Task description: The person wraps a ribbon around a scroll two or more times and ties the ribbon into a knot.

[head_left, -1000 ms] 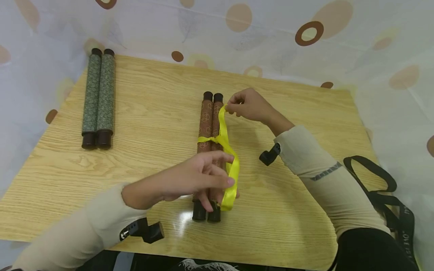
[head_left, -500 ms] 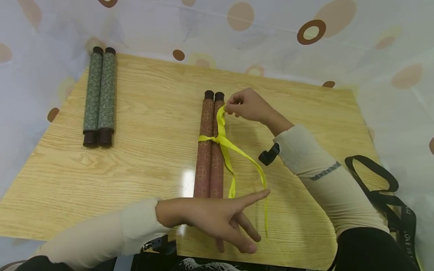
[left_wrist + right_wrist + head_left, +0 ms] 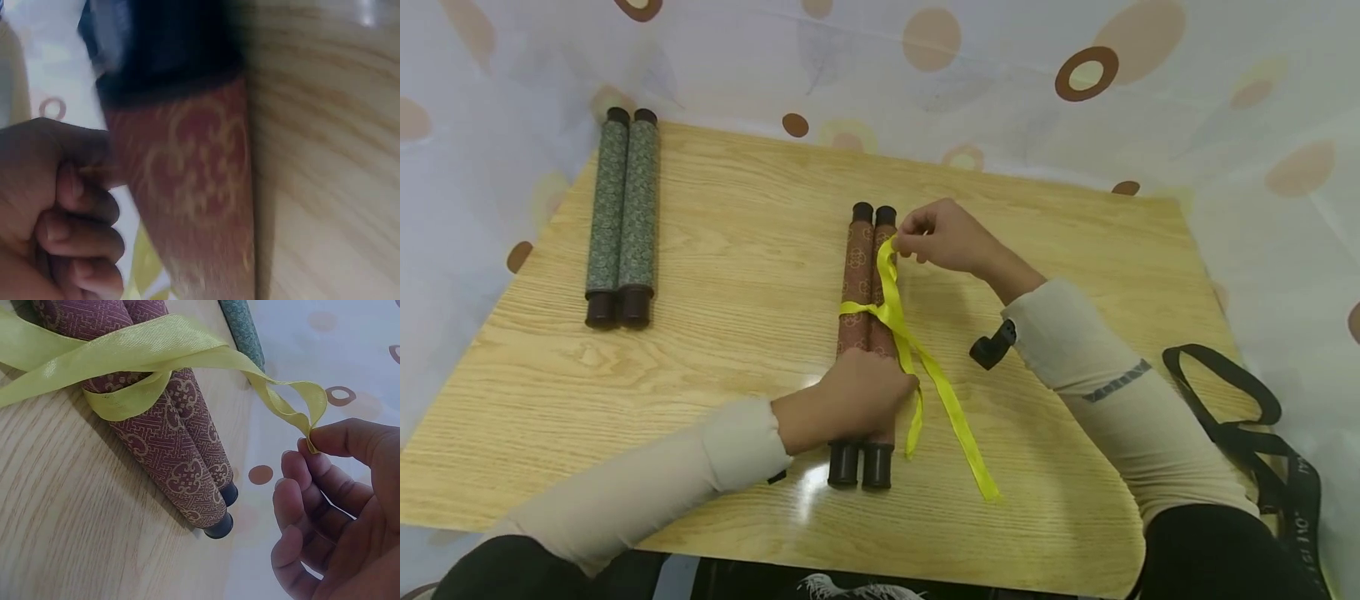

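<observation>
Ribbon (image 3: pixel 950 407), satiny yellow, circles the middle of two reddish-brown scrolls (image 3: pixel 856 267) lying side by side on the wooden table (image 3: pixel 737 208); gold flower medallions pattern their cloth, and dark knobs (image 3: pixel 877 467) cap their ends. Right of these scrolls, the right hand (image 3: pixel 942 236) pinches a folded loop between thumb and forefinger. Over their nearer half, the left hand (image 3: pixel 865 392) has curled fingers; whether they grip ribbon I cannot tell. Green scrolls (image 3: pixel 638 208) lie well left of the brown ones.
</observation>
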`<state>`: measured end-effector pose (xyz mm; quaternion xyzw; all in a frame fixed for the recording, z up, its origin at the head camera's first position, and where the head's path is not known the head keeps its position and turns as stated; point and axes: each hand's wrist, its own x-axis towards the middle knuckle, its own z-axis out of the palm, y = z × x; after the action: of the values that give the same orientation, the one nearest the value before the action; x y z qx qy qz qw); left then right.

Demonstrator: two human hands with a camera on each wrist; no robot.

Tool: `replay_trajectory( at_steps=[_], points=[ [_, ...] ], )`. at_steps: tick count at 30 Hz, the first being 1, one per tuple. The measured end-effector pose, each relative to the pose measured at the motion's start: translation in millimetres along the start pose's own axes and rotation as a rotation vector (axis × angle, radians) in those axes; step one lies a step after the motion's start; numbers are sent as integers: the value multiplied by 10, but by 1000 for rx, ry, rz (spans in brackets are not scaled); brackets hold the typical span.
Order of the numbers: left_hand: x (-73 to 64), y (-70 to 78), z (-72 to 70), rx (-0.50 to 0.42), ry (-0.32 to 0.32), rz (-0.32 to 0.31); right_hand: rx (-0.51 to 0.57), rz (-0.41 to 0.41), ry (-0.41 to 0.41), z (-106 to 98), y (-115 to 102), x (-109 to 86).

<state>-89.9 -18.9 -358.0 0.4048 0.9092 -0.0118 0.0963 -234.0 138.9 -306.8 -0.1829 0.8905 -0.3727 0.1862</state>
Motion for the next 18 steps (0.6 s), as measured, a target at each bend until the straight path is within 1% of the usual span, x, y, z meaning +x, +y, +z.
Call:
replay_trajectory(
  at_steps=[2,6,7,9,11,13,15,17,18],
  points=[
    [66,56,24,62,27,35,4,4,3,3,-1,-15],
    [158,139,78,145,101,79,4,0,4,14,5,-30],
    [167,149,86,162,116,85,4,-2,2,17,8,-31],
    [155,143,74,149,122,90,2,-3,-4,18,17,-34],
    [100,86,22,81,130,80,-9,-1,-7,12,27,-37],
    [-7,-35,-82,-35,126,62,-20,-3,-3,-4,33,-42],
    [-158,-213,-188,-163,111,36,-32,-6,-1,-19,31,-46],
    [-343,-427,-261,-240,98,7,-35,-8,-2,-28,21,-44],
    [-437,-538,-286,-259,79,-17,-35,-10,-3,-29,20,-40]
  ],
)
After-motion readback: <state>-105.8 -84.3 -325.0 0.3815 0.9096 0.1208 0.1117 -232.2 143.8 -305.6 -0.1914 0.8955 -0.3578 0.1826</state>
